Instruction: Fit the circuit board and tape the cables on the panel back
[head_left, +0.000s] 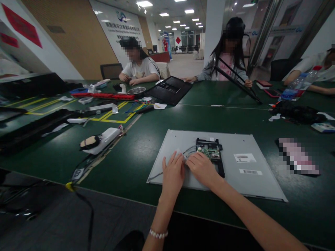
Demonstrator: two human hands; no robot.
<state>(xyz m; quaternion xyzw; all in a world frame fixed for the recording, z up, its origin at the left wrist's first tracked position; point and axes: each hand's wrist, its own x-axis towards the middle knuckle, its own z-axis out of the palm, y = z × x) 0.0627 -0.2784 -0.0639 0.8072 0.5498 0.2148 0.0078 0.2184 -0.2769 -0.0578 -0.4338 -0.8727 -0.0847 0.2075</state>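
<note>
A grey metal panel [235, 177] lies flat on the green table, with two white labels on its right part. Near its middle sits a black frame with a green circuit board [213, 153]. Grey cables [190, 149] run from the board toward both hands. My left hand [174, 170], with a beaded bracelet at the wrist, is over the panel's left part, its fingers bent around a small whitish piece. My right hand [201, 167] meets it from the right, fingertips pinched by the cables. What exactly the right fingertips hold is hidden.
A white power strip [104, 139] lies left of the panel, a pink phone [298, 157] right of it. Farther back are a black panel [170, 90], red strips [104, 95], bottles [295, 85] and a black bundle [295, 111]. People sit across the table; one holds a black frame [235, 82].
</note>
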